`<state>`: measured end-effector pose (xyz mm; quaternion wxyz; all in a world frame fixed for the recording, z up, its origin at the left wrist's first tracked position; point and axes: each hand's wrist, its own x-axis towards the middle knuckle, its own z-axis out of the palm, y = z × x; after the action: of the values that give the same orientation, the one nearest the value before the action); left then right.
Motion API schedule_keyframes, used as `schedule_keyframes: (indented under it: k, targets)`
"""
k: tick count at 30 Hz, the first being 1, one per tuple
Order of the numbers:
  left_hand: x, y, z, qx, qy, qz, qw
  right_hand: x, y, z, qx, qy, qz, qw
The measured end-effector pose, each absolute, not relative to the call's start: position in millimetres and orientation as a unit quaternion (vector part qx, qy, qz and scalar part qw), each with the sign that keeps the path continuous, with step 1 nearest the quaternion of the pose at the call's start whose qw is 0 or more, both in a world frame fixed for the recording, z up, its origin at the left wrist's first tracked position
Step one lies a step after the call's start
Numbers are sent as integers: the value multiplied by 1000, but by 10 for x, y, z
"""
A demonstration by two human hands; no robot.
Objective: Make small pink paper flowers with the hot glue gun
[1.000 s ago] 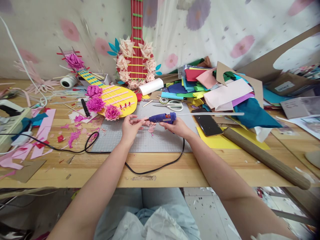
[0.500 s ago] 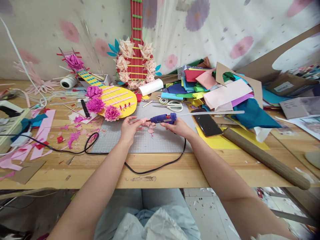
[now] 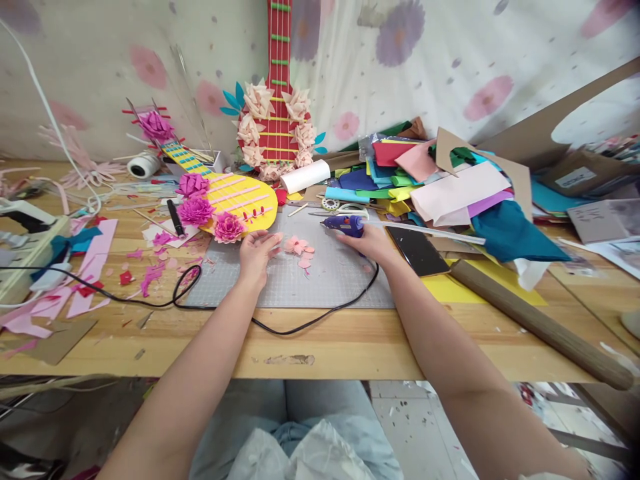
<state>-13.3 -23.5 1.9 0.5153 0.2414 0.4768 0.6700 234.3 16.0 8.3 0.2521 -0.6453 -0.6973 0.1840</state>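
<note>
My right hand (image 3: pixel 367 241) grips a blue glue gun (image 3: pixel 345 225) low over the grey cutting mat (image 3: pixel 300 280), its nozzle pointing left and a clear glue stick (image 3: pixel 435 232) trailing right. My left hand (image 3: pixel 256 252) rests on the mat with its fingers curled, thumb and fingertips close together near the yellow paper guitar (image 3: pixel 240 200); what it holds, if anything, is too small to make out. Small pink paper petals (image 3: pixel 298 247) lie on the mat between both hands. The gun's black cord (image 3: pixel 310 321) loops across the table front.
A red paper guitar (image 3: pixel 275 120) with cream flowers leans on the back wall. Scissors (image 3: pixel 345 210), a black phone (image 3: pixel 417 252), a cardboard tube (image 3: pixel 540 323) and a heap of coloured paper (image 3: pixel 450 187) lie to the right. Pink scraps (image 3: pixel 85 267) litter the left.
My right hand has moved the glue gun right and back, away from my left hand. The petals that sat under the nozzle now lie uncovered on the mat.
</note>
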Motion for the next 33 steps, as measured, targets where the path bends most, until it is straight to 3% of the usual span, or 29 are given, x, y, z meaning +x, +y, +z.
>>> schedule_keyframes:
  k: [4,7,9,13,20,24,28,33]
  targets:
    - [-124,-223,20,243,476,687,493,2513,-34,318,-703,-694,80,134]
    - [-116,-219,16,249,478,694,477,2478,-159,457,-659,-729,178,48]
    - [-117,-216,7,257,476,697,470,2340,-178,476,-560,-787,243,88]
    - [-133,-212,-17,265,471,699,468,1948,-11,336,-415,-864,201,203]
    - [-133,-236,-13,280,472,693,467,1470,317,133,-350,-908,180,141]
    - [-136,-224,-13,281,476,700,452,1406,298,144,-380,-887,207,161]
    - [-142,-220,-29,321,482,713,397,1481,225,131,-402,-829,310,235]
    - [-107,-299,-80,501,480,674,255,1635,137,27,-401,-693,508,319]
